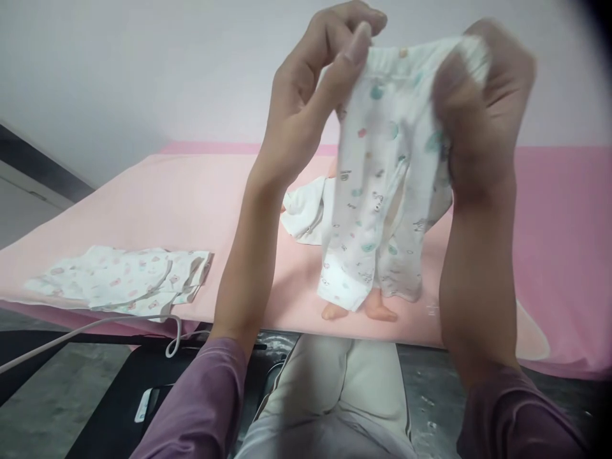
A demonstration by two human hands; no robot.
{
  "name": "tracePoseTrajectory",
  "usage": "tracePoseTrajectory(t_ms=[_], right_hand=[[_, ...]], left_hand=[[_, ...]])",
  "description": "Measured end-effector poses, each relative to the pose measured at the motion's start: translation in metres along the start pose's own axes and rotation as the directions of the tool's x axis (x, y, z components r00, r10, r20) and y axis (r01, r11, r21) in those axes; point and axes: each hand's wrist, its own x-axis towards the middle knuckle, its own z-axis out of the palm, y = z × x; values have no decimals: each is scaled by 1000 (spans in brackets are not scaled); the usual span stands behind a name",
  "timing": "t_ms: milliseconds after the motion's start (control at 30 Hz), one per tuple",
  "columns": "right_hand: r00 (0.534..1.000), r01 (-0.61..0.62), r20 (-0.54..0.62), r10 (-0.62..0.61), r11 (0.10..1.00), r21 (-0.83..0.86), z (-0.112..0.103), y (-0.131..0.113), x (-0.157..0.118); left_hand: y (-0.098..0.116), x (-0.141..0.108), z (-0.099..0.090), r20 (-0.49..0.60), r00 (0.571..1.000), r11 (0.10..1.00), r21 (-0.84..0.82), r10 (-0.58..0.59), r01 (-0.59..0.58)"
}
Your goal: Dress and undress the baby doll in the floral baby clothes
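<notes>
A small pair of white baby pants [382,159] with a teal and pink print hangs upright in front of me, waistband at the top. My left hand [325,70] pinches the waistband's left corner between thumb and fingers. At the other corner my right hand [482,108], slightly blurred, grips the cloth with the thumb in front. Behind the pants a doll lies on the pink cover; its feet [380,307] stick out below the legs. A white garment [308,210] covers the doll's upper part, and the pants hide most of its body.
Folded white printed baby clothes [129,274] lie at the left on the pink-covered table [191,185]. A white cable [119,319] loops over the near left edge. Below it a phone-like object [150,403] rests on a black surface. A pale wall [143,64] stands behind.
</notes>
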Motion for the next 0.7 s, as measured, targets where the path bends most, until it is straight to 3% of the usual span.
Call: tracePoseTrajectory(t_ms=[100, 200, 267, 333, 400, 467, 500, 600, 633, 667, 700], right_hand=[[949, -167, 273, 157, 986, 13, -6, 13, -5], [896, -350, 290, 335, 937, 1, -13, 21, -10], [844, -434, 351, 406, 901, 3, -16, 22, -11], [789, -472, 444, 425, 881, -5, -15, 17, -11], [812, -443, 441, 382, 896, 38, -15, 11, -9], [839, -379, 452, 302, 921, 89, -14, 4, -7], [806, -369, 525, 273, 926, 84, -14, 2, -6], [574, -399, 777, 257, 917, -9, -10, -3, -6], [549, -394, 797, 252, 919, -19, -7, -5, -7], [588, -376, 773, 237, 927, 2, -4, -6, -8], [673, -347, 707, 219, 937, 40, -1, -8, -9]], left_hand=[[5, 2, 5, -68, 995, 977, -192, 79, -91], [11, 1, 0, -61, 998, 975, -220, -12, -2], [12, -2, -7, 84, 991, 975, -188, -106, 120], [11, -6, -11, 290, 941, 964, -147, -173, 222], [8, -8, -12, 352, 921, 960, -153, -167, 233], [6, -9, -8, 259, 960, 967, -199, -105, 159], [6, -9, -5, 206, 975, 970, -208, -81, 124], [10, -8, 3, 142, 987, 981, -166, -76, 100], [12, -8, 4, 142, 986, 983, -150, -86, 107], [13, -8, 4, 146, 985, 984, -142, -89, 110], [14, -8, 4, 152, 984, 984, -139, -89, 110]])
